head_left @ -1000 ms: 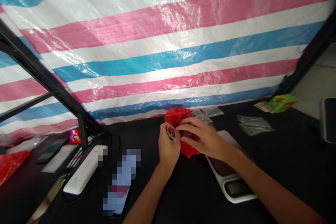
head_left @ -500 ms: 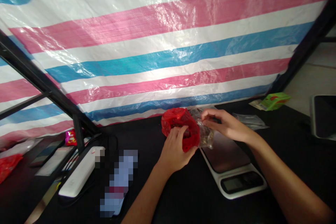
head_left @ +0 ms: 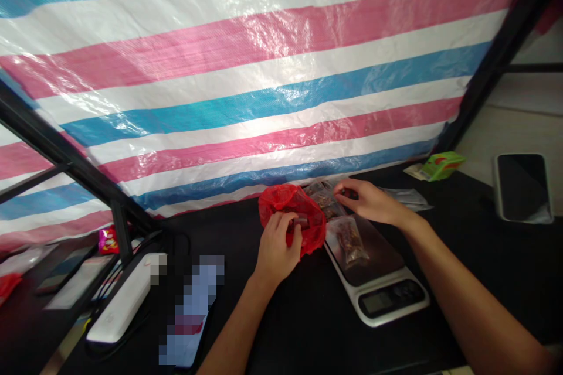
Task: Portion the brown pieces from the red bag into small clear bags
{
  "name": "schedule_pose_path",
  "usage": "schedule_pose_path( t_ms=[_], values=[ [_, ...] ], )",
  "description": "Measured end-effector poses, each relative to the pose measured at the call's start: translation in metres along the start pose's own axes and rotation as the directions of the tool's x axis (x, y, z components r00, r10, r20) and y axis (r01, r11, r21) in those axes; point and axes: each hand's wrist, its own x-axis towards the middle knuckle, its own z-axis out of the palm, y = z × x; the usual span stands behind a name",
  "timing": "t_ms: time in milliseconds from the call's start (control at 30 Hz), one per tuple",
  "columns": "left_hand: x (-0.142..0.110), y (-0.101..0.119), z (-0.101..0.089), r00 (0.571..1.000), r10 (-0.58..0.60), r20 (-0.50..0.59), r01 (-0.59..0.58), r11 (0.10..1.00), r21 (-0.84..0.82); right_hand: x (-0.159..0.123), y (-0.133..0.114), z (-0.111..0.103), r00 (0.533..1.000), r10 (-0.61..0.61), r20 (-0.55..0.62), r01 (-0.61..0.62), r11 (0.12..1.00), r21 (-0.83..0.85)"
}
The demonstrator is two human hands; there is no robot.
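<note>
Red plastic bag [head_left: 273, 204] bunched at mid-frame on the black desk [head_left: 308, 334], its mouth gathered in the left hand [head_left: 276, 249]. Left grip narrow: fingers closed over the bag's edge, with something small and dark showing at the fingertips, too small to name. Right hand [head_left: 368, 200] is upper centre, fingers curled and thumb close to them, at the edge of a heap of small zip bags [head_left: 323, 198]. Whether it holds one cannot be told. A clear zip bag [head_left: 349, 240] of dark, dried-looking pieces lies on the steel plate of a digital kitchen scale [head_left: 389, 300], long axis running upper left to lower right. The right hand is nearer to it, just above its top end; the red bag sits just left of it. Behind: striped tarpaulin [head_left: 264, 99]. Far right: a phone [head_left: 522, 187] and a green box [head_left: 443, 165]. Lower left: a white power bank [head_left: 118, 299].
</note>
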Motion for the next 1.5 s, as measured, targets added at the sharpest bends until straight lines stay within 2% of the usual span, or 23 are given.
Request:
schedule_pose_path(
  t_ms=[167,300,433,833,1067,1167,1267,1400,1500],
  values=[
    [0.0,0.0,0.0,0.999,0.036,0.025,-0.034,0.995,-0.095,0.0,0.005,-0.002,1.0,-0.003,-0.019,0.001,0.998,-0.062],
    [0.001,0.002,-0.001,0.997,0.074,0.019,-0.071,0.991,-0.117,-0.002,0.0,-0.004,0.999,0.025,0.037,-0.025,1.0,0.004],
    [0.001,0.003,-0.002,0.996,0.087,0.005,-0.086,0.988,-0.13,-0.005,-0.007,-0.005,0.988,0.066,0.143,-0.078,0.993,0.083],
    [-0.001,0.005,-0.001,0.995,0.093,0.021,-0.089,0.986,-0.142,-0.008,-0.009,-0.004,0.962,0.093,0.256,-0.116,0.99,0.078],
    [-0.002,0.008,0.0,0.996,0.084,0.012,-0.082,0.99,-0.118,-0.011,-0.004,-0.003,0.925,0.096,0.369,-0.123,0.991,0.05],
    [-0.004,0.012,-0.001,0.996,0.078,-0.031,-0.08,0.993,-0.083,-0.008,-0.013,-0.001,0.948,-0.002,0.318,-0.069,0.975,0.211],
    [-0.006,0.018,-0.001,0.989,0.093,-0.115,-0.099,0.994,-0.046,-0.004,-0.031,0.011,0.983,-0.049,0.176,-0.023,0.922,0.387],
    [-0.005,0.022,0.002,0.971,0.139,-0.192,-0.123,0.988,0.091,-0.001,-0.057,0.045,1.0,-0.005,0.004,0.002,0.857,0.515],
    [-0.004,0.017,0.006,0.976,0.128,-0.174,-0.093,0.977,0.193,-0.001,-0.068,0.069,0.998,-0.022,-0.051,0.046,0.832,0.553]
  ],
)
